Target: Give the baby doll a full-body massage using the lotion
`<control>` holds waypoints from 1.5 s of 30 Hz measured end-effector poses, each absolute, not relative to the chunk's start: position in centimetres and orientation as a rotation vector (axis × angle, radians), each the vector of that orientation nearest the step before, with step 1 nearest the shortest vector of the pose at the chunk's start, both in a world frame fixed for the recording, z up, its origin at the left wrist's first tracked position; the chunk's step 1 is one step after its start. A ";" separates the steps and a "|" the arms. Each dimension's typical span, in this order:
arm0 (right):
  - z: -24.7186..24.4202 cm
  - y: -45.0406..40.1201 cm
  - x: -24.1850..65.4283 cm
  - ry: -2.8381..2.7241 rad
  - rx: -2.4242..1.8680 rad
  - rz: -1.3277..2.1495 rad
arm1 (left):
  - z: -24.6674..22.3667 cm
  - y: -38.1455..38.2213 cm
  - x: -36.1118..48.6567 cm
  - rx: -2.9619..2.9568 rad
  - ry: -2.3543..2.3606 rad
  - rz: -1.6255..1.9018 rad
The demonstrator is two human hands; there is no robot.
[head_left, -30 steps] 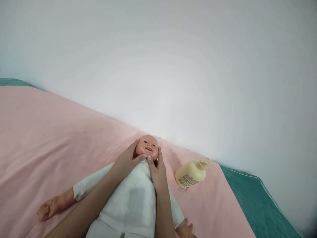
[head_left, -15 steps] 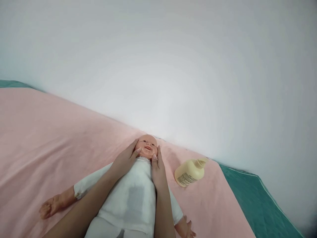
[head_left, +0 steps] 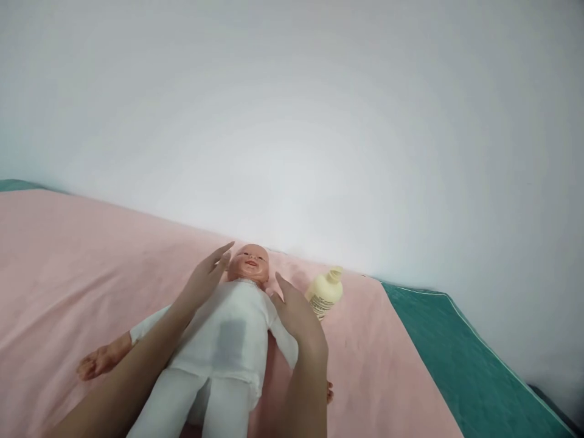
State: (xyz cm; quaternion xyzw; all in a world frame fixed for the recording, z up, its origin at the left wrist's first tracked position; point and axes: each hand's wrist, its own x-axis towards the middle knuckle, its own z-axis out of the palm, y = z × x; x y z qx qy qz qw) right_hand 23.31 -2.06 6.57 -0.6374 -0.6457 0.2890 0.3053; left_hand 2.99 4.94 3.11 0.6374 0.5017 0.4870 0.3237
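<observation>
A baby doll point(head_left: 228, 334) in white clothes lies on its back on a pink cloth point(head_left: 114, 243), its smiling head toward the wall and its arms spread. My left hand point(head_left: 207, 277) is beside the left side of the doll's head, fingers extended and holding nothing. On the other side, my right hand point(head_left: 292, 304) hovers by the doll's shoulder and neck, thumb and fingers apart, with nothing held. Just past my right hand stands a pale yellow pump bottle point(head_left: 327, 292), its lower part partly hidden by that hand.
A plain pale wall point(head_left: 292, 121) rises behind the cloth. Green fabric point(head_left: 456, 347) shows along the right side, and a small strip of it shows at the far left.
Both hands have come away from the doll's cheeks and moved apart, the right one nearer the bottle. The view has shifted, showing more of the doll's legs.
</observation>
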 end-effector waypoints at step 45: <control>7.3 -5.0 29.1 -1.279 -1.370 0.492 | 8.1 3.5 23.5 1.830 1.099 1.277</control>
